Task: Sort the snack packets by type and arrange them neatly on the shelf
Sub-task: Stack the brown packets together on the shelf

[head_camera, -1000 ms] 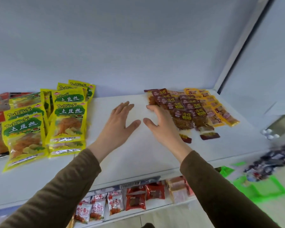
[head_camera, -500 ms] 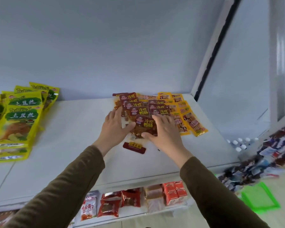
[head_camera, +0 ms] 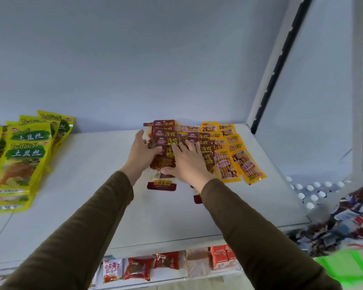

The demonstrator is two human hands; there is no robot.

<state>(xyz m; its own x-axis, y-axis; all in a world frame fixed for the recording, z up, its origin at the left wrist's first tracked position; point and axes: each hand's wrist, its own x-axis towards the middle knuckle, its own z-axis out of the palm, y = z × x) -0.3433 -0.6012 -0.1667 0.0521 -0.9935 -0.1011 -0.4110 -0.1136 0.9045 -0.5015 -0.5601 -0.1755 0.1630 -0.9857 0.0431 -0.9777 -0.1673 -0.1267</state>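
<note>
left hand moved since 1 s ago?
Yes. The left hand went from the bare shelf rightward and back to the dark red packets; it now grips that row's left edge.
</note>
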